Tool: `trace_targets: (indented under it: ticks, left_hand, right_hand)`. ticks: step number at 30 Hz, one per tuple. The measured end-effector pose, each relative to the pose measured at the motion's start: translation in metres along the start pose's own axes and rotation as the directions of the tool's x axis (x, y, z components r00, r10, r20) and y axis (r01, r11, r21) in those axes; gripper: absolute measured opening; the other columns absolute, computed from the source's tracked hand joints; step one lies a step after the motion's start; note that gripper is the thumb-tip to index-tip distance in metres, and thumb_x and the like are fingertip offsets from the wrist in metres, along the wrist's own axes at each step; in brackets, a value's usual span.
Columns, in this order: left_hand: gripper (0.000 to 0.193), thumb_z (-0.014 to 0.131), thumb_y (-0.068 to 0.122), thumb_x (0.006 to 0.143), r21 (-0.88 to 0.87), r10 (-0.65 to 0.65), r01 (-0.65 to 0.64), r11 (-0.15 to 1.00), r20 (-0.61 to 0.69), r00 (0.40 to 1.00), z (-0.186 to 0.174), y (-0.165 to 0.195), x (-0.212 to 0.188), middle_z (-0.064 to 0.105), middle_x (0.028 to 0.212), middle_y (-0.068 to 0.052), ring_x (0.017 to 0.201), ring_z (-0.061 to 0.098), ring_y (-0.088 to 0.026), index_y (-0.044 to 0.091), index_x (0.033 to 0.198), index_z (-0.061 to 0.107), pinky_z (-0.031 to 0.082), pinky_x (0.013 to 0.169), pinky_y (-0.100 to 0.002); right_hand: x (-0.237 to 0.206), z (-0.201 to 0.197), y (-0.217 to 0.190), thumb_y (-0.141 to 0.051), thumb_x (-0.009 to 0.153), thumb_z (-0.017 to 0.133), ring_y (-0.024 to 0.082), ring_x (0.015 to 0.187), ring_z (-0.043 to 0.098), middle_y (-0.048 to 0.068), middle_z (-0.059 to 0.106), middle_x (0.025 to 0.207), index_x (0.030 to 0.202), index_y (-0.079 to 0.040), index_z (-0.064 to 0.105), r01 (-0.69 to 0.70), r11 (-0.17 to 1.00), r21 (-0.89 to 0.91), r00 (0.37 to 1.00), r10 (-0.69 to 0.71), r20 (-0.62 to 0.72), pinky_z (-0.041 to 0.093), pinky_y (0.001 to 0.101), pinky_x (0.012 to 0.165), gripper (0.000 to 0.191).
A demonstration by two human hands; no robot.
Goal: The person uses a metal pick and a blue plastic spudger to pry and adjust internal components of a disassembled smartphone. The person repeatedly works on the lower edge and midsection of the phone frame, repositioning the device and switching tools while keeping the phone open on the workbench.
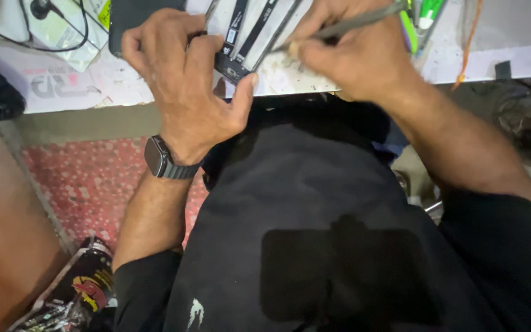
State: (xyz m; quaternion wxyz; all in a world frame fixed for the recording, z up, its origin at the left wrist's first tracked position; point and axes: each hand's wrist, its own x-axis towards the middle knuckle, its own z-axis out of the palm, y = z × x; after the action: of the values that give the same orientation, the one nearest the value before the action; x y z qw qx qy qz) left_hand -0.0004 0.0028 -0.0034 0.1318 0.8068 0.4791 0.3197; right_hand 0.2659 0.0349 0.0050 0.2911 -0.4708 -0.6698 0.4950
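Head view: looking straight down past a black garment (314,221) to the near edge of a white counter (69,92) at 12 o'clock.
Left hand (185,80): fingers curled down and pressing on a small dark flat component (235,66) at the counter edge, thumb stretched toward 3 o'clock beside it; a dark wristwatch (162,158) sits on the wrist at 7 o'clock of the hand.
Right hand (354,52): closed in a pen-like pinch around a thin grey metal tool (364,20), whose shaft runs toward 2 o'clock while its working end points toward 9 o'clock at the component; the tip itself is blurred.
Component: lies between the two hands, at the counter's near edge, just at 3 o'clock of the left fingers; black and white strips (259,27) fan away from it toward 12 o'clock.
Counter, 10 o'clock region: a dark flat slab (131,18) partly under the left hand, and a black cable (50,24) looped over white packaging.
Counter, 1 o'clock region: green-and-white pens (425,13) and an orange cord (469,43).
Floor, 8 o'clock: red speckled mat (87,184); a black printed packet (81,289) lies near the left elbow.
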Motion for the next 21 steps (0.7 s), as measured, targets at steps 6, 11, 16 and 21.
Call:
trace_targets:
  ticks: [6, 11, 16, 21]
  left_hand:
    - [0.045, 0.079, 0.033, 0.082, 0.056, -0.005, 0.009, 0.998, -0.081, 0.997, 0.004, 0.010, 0.007, 0.054, 0.121, -0.019, 0.124, 0.049, -0.040, 0.002, 0.109, 0.060, 0.027, 0.109, -0.057]
    - [0.044, 0.080, 0.029, 0.071, 0.045, -0.048, 0.053, 0.998, -0.107, 0.993, 0.000, 0.018, 0.014, 0.057, 0.114, -0.014, 0.116, 0.053, -0.035, 0.004, 0.102, 0.063, 0.030, 0.103, -0.053]
    - [0.044, 0.081, 0.029, 0.069, 0.039, -0.055, 0.060, 0.997, -0.116, 0.992, 0.005, 0.016, 0.012, 0.057, 0.113, -0.013, 0.114, 0.053, -0.034, 0.005, 0.100, 0.063, 0.029, 0.102, -0.052]
    - [0.043, 0.082, 0.030, 0.071, 0.051, -0.059, 0.064, 0.997, -0.109, 0.992, 0.007, 0.015, 0.010, 0.058, 0.113, -0.012, 0.115, 0.053, -0.034, 0.005, 0.101, 0.064, 0.029, 0.102, -0.052]
  right_hand:
    - [-0.012, -0.001, 0.016, -0.004, 0.089, 0.076, 0.013, 0.094, 0.069, 0.008, 0.073, 0.102, 0.097, -0.004, 0.070, 0.129, 0.991, 0.047, 0.988, -0.124, -0.096, 0.056, 0.0294, 0.085, 0.009]
    - [-0.017, 0.015, 0.029, -0.004, 0.084, 0.075, 0.016, 0.087, 0.072, 0.010, 0.076, 0.100, 0.103, -0.001, 0.069, 0.251, 0.968, 0.019, 0.963, -0.247, -0.105, 0.058, 0.0294, 0.078, 0.020]
    - [-0.014, 0.015, 0.030, -0.002, 0.083, 0.075, 0.022, 0.087, 0.074, 0.012, 0.074, 0.100, 0.100, -0.001, 0.068, 0.432, 0.900, -0.063, 0.898, -0.436, -0.065, 0.059, 0.0313, 0.076, 0.019]
    - [-0.010, 0.019, 0.019, -0.001, 0.079, 0.077, 0.026, 0.084, 0.073, 0.010, 0.074, 0.094, 0.096, -0.003, 0.067, 0.531, 0.820, -0.216, 0.840, -0.543, 0.000, 0.058, 0.0347, 0.074, 0.020]
